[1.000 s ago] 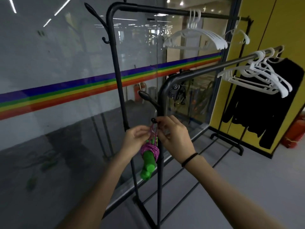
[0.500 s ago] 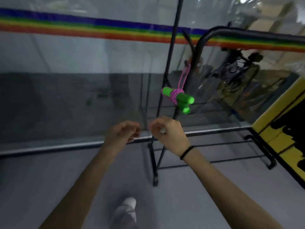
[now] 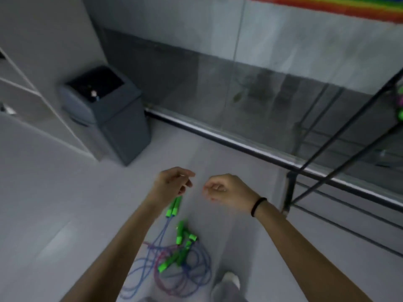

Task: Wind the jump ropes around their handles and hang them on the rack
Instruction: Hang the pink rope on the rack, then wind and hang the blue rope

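**Both hands empty above the rope tangle**

We see the left hand (image 3: 174,182) and the right hand (image 3: 224,190) side by side in mid-frame, close but apart, both held out over the grey floor (image 3: 65,214). Each has its fingers loosely curled inward, and neither grips anything that we can make out. A black band (image 3: 258,205) circles the right wrist.

The jump ropes (image 3: 174,258) lie on the floor between the two forearms — a loose tangle of blue and pink cords with bright green handles scattered through it. One pair of handles (image 3: 173,207) lies side by side at the far end of the tangle. Its upper end is hidden behind the left hand, and a blue cord runs from it back into the heap. Blur keeps us from counting the ropes.

The rack (image 3: 340,136) stands at the right: thin black poles slanting up out of view, with a black foot (image 3: 289,192) on the floor close to the glass wall (image 3: 261,94). At the very right edge, beside the poles, we catch a green and pink patch (image 3: 400,105) — too blurred and cut off for us to say what it is.

A grey bin (image 3: 113,118) stands at the left, in the corner where the glass wall meets a pale wall. A rainbow stripe (image 3: 349,5) runs along the glass at the top right. A white shoe (image 3: 229,282) shows at the bottom edge, just right of the tangle.
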The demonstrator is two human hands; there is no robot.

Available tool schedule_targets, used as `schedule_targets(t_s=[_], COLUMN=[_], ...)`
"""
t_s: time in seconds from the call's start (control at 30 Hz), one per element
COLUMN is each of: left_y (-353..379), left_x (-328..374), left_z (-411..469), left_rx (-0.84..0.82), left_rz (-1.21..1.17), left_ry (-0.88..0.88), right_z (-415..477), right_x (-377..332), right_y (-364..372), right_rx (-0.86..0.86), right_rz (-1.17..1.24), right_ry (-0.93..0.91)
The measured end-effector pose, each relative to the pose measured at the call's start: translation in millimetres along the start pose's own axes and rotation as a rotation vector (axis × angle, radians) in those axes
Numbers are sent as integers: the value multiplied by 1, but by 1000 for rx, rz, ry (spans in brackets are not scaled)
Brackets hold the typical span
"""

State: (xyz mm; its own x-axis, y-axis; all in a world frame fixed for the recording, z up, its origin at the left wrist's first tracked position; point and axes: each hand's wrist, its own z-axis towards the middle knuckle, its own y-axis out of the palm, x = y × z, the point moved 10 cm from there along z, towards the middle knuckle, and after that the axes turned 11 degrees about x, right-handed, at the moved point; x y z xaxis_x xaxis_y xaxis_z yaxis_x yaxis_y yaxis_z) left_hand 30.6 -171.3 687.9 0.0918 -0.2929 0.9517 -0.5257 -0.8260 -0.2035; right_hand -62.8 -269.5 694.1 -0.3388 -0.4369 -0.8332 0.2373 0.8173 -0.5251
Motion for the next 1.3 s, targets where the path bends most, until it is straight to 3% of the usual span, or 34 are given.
schedule_targets(t_s=[0.27, 0.5, 0.7, 1.07, 1.3], left_y=[-148, -194, -187, -121, -124], left_x=[-119, -176, -309, -633, -716], left_z=[-25, -21, 26, 168, 194], left_rx=[-48, -125, -104, -45, -45], left_rz=[148, 157, 137, 75, 59], left_ry=[-134, -175, -193, -84, -51], right_z=[-13, -4, 37, 199, 246], right_x=[9, 53, 199, 520, 598], right_y=[180, 252, 334, 555, 651], right_rx=[62, 193, 286, 290, 249], right_rz=[255, 398, 344, 184, -165], right_ry=[276, 533, 718, 729, 716])
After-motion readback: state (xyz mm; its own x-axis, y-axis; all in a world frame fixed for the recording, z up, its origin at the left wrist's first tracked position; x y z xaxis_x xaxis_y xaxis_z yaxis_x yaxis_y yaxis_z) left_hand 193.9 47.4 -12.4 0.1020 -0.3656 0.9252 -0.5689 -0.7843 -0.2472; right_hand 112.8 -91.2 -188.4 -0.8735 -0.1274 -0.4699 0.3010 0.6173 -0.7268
